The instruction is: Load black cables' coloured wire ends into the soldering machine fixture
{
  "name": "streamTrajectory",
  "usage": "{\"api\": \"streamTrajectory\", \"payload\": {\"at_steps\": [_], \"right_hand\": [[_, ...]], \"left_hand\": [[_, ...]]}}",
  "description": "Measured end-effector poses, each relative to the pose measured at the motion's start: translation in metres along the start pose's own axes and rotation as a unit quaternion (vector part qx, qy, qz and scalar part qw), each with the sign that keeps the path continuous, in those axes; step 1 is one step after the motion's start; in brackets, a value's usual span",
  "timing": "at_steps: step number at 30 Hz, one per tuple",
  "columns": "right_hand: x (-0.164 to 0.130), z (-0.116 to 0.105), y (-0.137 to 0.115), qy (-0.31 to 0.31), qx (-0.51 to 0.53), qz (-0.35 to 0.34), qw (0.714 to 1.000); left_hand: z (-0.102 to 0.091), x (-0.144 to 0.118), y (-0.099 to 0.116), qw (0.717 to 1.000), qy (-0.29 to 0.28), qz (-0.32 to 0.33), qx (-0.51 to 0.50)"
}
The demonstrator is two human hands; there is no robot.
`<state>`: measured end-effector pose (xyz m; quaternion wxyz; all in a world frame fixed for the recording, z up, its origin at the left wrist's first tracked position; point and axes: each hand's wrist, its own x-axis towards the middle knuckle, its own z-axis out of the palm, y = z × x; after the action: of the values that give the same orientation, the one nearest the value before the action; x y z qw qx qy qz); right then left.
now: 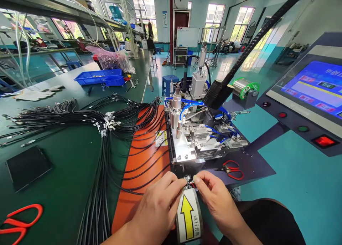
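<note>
My left hand (160,202) is closed, its thumb and forefinger pinching the end of a black cable. Opposite it, my right hand (215,195) pinches the thin wire ends that come out of that cable; red and light strands show between the fingertips. Both hands meet over the front of a bench machine (184,141) with metal cylinders and blue air tubes. Just beneath them is a round white part with a yellow arrow (187,216). Several black cables (149,156) run across an orange mat (133,202) on the left. How far the fingers cover the cable end is hard to see.
Red-handled scissors (232,170) lie right of my hands, another red-handled pair (21,223) at lower left. A large cable bundle (98,188) crosses the green table. A blue tray (100,77) stands farther back. A solder spool (244,88) and a control screen (315,84) are right.
</note>
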<state>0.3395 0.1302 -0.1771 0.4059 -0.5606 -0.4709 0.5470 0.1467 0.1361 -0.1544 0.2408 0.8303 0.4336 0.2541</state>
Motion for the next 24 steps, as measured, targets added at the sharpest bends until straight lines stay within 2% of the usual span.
{"api": "streamTrajectory", "payload": {"at_steps": [9, 24], "right_hand": [[0.014, 0.004, 0.010, 0.001, -0.017, -0.017, 1.000], [0.015, 0.006, 0.013, 0.007, -0.006, 0.002, 1.000]], "left_hand": [[0.000, 0.005, -0.008, 0.998, 0.055, 0.024, 0.029], [0.005, 0.004, -0.012, 0.997, 0.039, 0.021, 0.056]]}}
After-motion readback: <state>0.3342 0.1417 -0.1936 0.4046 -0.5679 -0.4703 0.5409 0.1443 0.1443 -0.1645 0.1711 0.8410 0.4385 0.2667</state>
